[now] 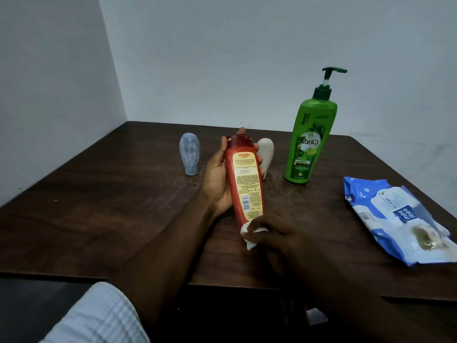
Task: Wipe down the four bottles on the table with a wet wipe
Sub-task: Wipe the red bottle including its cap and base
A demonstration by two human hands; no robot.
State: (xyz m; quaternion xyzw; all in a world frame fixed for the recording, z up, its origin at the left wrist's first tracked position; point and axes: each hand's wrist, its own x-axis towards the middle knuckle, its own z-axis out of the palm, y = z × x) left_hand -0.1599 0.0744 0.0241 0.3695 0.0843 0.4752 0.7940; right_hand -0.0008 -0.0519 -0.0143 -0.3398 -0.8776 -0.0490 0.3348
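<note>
The left hand [217, 179] is wrapping its fingers around the red bottle [244, 179], holding it up above the table [123, 194]. The right hand [279, 241] is pinching a white wet wipe [248, 235] against the bottle's near end.

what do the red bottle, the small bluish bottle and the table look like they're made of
Red shampoo bottle: likely opaque plastic, smooth with a printed yellow label. Small bluish bottle: translucent, probably soft plastic or silicone; its inside shows through. Dark brown table: wood or wood-look laminate, streaked grain.
</note>
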